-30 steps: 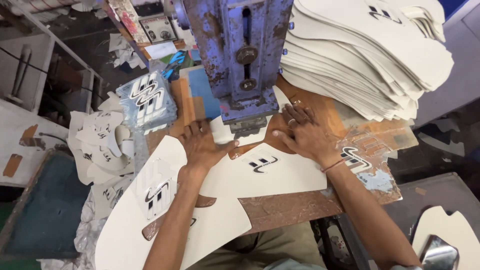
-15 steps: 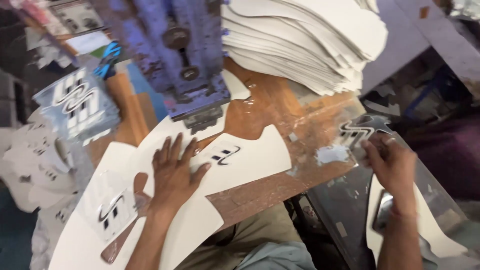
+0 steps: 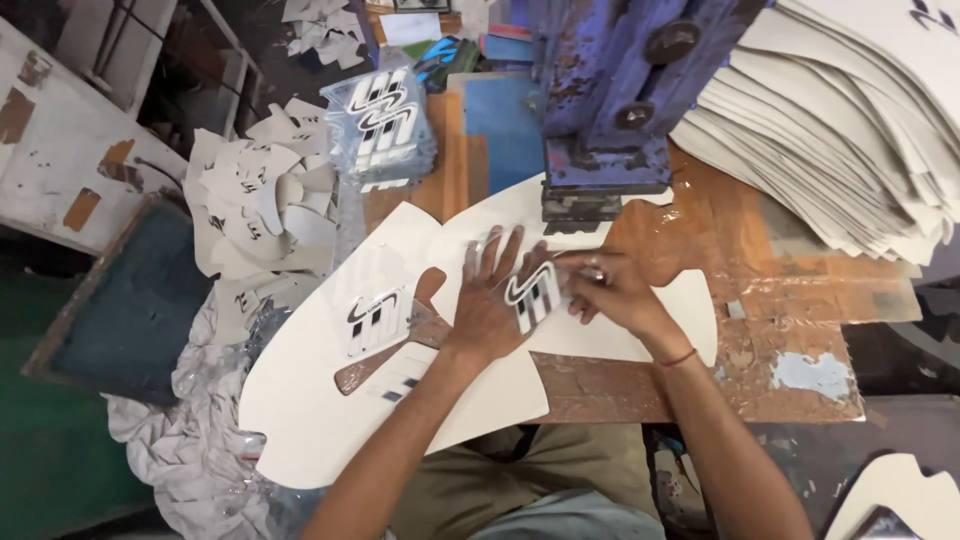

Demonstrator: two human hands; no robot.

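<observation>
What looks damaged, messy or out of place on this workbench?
The brown bench top is worn, with torn tape and peeling patches by its right edge. Cut white scraps lie in a loose heap at the left. The purple press shows rust and chipped paint.

Sheet stack [image 3: 850, 130] and blue press [image 3: 620, 90], cut off above.

A tall stack of white cut sheets [image 3: 840, 130] sits at my far right on the brown bench [image 3: 760, 290]. To my left lie scrap offcuts [image 3: 262, 215], crumpled plastic [image 3: 195, 440] and a packet of striped stickers [image 3: 382, 125].
</observation>
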